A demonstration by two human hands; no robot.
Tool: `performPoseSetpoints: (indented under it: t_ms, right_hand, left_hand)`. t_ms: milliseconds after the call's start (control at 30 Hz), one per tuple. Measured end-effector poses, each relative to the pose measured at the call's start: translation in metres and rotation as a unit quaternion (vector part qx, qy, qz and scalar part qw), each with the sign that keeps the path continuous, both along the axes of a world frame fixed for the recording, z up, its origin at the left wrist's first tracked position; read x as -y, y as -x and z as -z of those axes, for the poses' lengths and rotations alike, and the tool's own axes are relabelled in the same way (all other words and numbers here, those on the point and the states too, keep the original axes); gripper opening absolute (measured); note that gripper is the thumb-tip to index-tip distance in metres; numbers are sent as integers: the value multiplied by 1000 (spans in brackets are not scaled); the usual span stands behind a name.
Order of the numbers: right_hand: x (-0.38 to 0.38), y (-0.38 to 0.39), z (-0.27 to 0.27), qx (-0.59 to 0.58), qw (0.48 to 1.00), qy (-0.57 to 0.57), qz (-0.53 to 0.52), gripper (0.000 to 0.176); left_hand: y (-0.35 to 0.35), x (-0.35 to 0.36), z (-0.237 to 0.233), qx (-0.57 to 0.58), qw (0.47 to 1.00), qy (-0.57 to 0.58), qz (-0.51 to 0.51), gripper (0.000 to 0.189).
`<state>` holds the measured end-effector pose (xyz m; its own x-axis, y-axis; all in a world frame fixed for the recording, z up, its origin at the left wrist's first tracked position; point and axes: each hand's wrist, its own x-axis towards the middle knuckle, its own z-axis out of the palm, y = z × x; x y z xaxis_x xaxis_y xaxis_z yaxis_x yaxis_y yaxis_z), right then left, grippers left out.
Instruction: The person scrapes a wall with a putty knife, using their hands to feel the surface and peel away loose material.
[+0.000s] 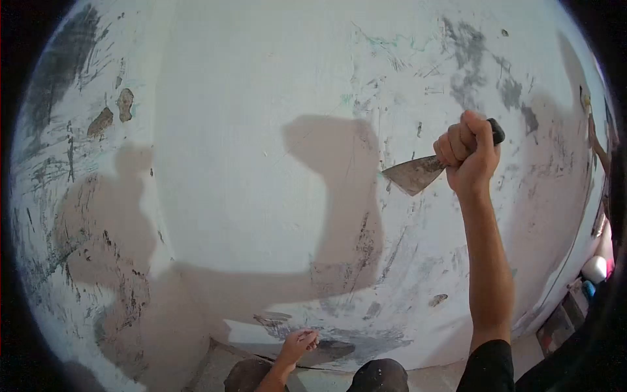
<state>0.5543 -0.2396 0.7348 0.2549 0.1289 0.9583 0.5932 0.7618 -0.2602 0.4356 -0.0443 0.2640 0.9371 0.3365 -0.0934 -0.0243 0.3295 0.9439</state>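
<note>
My right hand is wrapped in a fist round the dark handle of a putty knife, raised in front of the wall. The knife's wide, stained metal blade points left and slightly down, its edge close to the wall surface. At the bottom, my left hand hangs low near my knees, with its fingers curled in and nothing showing in them. The pale wall carries grey smears, scratches and scuffs, mostly around and below the blade.
An inner corner runs down the wall at left, with chipped holes beside it. My knees show at the bottom edge. At far right stand a wooden stick and a box with assorted items. Shadows of my arm and body cover parts of the wall.
</note>
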Motion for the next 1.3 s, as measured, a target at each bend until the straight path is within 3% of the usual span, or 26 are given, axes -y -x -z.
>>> performPoseSetpoints:
  t_ms: [133,167,200,300,400,467,500,533,567,600,633,667,733,767,833,867,933,1000,1067,1133,1200,1267,1300]
  right_hand:
    - [22,2,-15,71,997,1,-24,43]
    - [14,-4,-12,50,999,-17,-8,43]
    - [-6,-9,-1,-54,998,-12,-23,43]
    - [-20,-7,22,-57,995,65,-50,40]
    - [-8,18,34,3,995,77,-62,37]
    - [4,36,55,93,992,81,-17,31]
    - [8,34,87,119,979,82,144,25]
    - [14,35,108,228,957,156,82,16]
    - [12,45,136,235,927,291,-29,9]
    - [6,53,176,274,916,291,-37,8]
    - [6,67,211,233,856,457,-65,17]
    - [0,65,264,263,810,519,-66,27]
    - [-4,84,342,248,867,431,36,26]
    - [3,84,381,249,866,432,38,26]
    - [8,73,437,116,873,444,163,28]
    - [14,70,448,119,875,440,165,28]
    - [39,77,464,-8,859,418,295,34]
    - [69,101,388,-137,743,578,309,40]
    - [102,74,446,-289,725,511,359,44]
    - [147,43,461,-395,775,387,305,47]
    - [165,61,394,-467,807,309,189,49]
    - [161,89,339,-468,829,251,175,46]
    - [156,96,322,-468,849,189,157,55]
  left_hand:
    - [5,0,-6,43,999,1,3,28]
    - [6,-1,-7,39,999,-13,3,28]
    - [8,-1,-8,33,999,-27,3,27]
    - [0,-7,8,5,1000,10,11,27]
    - [5,1,-11,-35,998,-44,-4,27]
    - [1,-1,0,-12,1000,-15,-13,28]
    - [2,-1,7,13,1000,14,-20,30]
    - [3,-1,9,17,999,14,-26,30]
    - [3,-3,7,-1,1000,-13,-16,29]
    - [1,-5,5,-17,999,-40,-8,29]
    - [-1,-5,6,-10,1000,-20,8,28]
    - [0,-3,7,-7,1000,-17,1,28]
    - [1,-1,6,12,997,-76,27,29]
    - [2,1,10,14,997,-75,28,29]
    - [0,-5,17,-6,997,-62,46,31]
    - [0,-7,16,-19,997,-56,55,32]
    - [4,-7,5,-25,997,-53,55,33]
    - [8,-3,-2,-9,999,-15,40,32]
    - [0,-7,23,5,996,-3,90,31]
    - [0,0,8,10,996,-57,68,29]
    - [-1,6,-2,-15,998,-33,59,27]
    - [3,6,-5,-7,998,-48,51,26]
    - [2,4,1,20,997,-42,57,26]
